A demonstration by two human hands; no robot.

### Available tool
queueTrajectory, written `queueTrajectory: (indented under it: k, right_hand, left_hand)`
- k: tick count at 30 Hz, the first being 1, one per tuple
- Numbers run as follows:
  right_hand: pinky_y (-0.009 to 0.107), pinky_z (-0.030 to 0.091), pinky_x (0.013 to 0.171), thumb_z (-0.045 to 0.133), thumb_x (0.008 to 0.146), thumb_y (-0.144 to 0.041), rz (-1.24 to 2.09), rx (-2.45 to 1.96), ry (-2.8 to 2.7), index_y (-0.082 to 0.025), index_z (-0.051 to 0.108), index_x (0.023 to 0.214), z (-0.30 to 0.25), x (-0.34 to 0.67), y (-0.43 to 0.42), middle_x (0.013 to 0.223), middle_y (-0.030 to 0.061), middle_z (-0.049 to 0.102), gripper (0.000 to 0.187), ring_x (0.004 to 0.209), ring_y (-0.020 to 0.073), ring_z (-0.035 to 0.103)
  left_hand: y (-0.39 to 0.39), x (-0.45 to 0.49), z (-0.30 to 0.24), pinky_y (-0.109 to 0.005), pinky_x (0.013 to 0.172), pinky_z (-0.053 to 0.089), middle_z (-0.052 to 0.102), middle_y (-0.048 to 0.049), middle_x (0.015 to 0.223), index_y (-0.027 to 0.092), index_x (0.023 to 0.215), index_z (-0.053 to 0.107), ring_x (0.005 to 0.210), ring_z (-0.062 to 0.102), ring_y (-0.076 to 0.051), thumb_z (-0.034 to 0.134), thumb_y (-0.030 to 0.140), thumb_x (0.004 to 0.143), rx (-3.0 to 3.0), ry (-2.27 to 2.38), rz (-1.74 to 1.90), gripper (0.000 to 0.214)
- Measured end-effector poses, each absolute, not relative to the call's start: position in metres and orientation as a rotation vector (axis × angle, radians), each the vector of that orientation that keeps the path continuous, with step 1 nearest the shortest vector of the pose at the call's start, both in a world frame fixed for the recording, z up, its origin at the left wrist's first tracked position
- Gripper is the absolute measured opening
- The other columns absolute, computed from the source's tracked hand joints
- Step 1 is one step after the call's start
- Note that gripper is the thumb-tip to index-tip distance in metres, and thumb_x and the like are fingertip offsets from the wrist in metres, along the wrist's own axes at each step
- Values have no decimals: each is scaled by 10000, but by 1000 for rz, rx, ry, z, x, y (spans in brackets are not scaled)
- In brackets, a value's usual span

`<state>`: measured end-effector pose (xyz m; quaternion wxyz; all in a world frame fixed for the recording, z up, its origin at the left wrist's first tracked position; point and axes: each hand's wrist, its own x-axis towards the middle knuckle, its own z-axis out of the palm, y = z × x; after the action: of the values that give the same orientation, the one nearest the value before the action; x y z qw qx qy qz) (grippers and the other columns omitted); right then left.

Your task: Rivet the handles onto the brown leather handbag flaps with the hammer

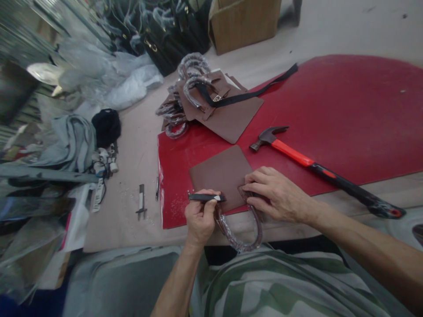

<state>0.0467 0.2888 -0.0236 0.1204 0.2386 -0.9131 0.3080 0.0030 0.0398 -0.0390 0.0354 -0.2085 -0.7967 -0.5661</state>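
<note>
A brown leather-like panel [220, 174] lies on the red mat, in front of my body. Across its near edge hangs a curved bag handle [243, 242] in clear plastic wrap. My left hand [201, 220] pinches a short dark bar [203, 197] with a pale patch near one end; its exact kind is unclear. It lies level over the panel's left side, close to the handle's left end. My right hand [274, 193] has its fingers closed on the handle's right end, against the panel. The fingers partly hide that end.
A claw hammer [294, 154] rests on the red mat [346, 114] to the right. Beyond are stacked brown bag pieces [228, 116] with wrapped handles and a black strap [254, 93]. A small forked tool [141, 202] lies left; a cardboard box [244, 24] stands behind.
</note>
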Motion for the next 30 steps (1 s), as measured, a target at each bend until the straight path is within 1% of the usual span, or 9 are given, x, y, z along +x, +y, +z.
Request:
queueTrajectory:
  k: [6, 9, 12, 15, 18, 23, 30]
  right_hand:
    - [392, 390, 840, 548, 953, -320, 890, 691, -2676, -158, 680, 1082, -24, 47, 289, 1079, 123, 622, 246, 922, 242, 502]
    - [388, 388, 835, 550, 951, -315, 889, 685, -2682, -157, 685, 1085, -23, 47, 289, 1075, 122, 623, 247, 918, 238, 503]
    - [386, 388, 840, 551, 952, -318, 900, 683, -2693, -162, 685, 1090, -23, 47, 289, 1075, 119, 623, 248, 921, 235, 505]
    - [389, 388, 853, 537, 961, -332, 901, 687, -2693, -159, 680, 1095, -24, 47, 289, 1084, 123, 621, 262, 934, 239, 505]
    - [395, 390, 859, 529, 966, -338, 899, 694, -2698, -154, 674, 1108, -24, 48, 288, 1088, 124, 616, 274, 942, 243, 503]
    - [405, 396, 861, 528, 966, -334, 875, 702, -2690, -150, 674, 1106, -22, 48, 288, 1086, 124, 610, 273, 936, 243, 504]
    - [404, 404, 877, 525, 968, -327, 867, 721, -2701, -152, 662, 1114, -22, 48, 288, 1093, 126, 608, 266, 956, 243, 512]
  left_hand:
    - [42, 2, -35, -329, 853, 569, 728, -67, 936, 159, 970, 652, 902, 706, -184, 585, 234, 920, -654, -2496, -1640, 112]
    - [44, 4, -35, -317, 842, 573, 734, -68, 941, 158, 991, 646, 896, 709, -180, 592, 223, 915, -657, -2499, -1577, 114]
    - [44, 5, -35, -313, 858, 569, 737, -74, 970, 157, 1008, 651, 921, 708, -180, 576, 194, 915, -719, -2516, -1435, 125]
    - [46, 4, -32, -292, 860, 566, 740, -65, 952, 160, 991, 652, 920, 707, -169, 567, 162, 907, -796, -2513, -1306, 119]
    - [48, 2, -29, -272, 841, 568, 739, -55, 932, 165, 997, 632, 893, 710, -158, 563, 146, 902, -841, -2489, -1264, 118]
    - [51, 0, -31, -281, 843, 571, 731, -66, 937, 169, 1002, 611, 910, 710, -164, 525, 137, 911, -983, -2403, -1190, 129]
    - [51, 2, -36, -285, 830, 571, 722, -70, 931, 169, 1008, 595, 901, 705, -166, 507, 142, 921, -989, -2365, -1142, 126]
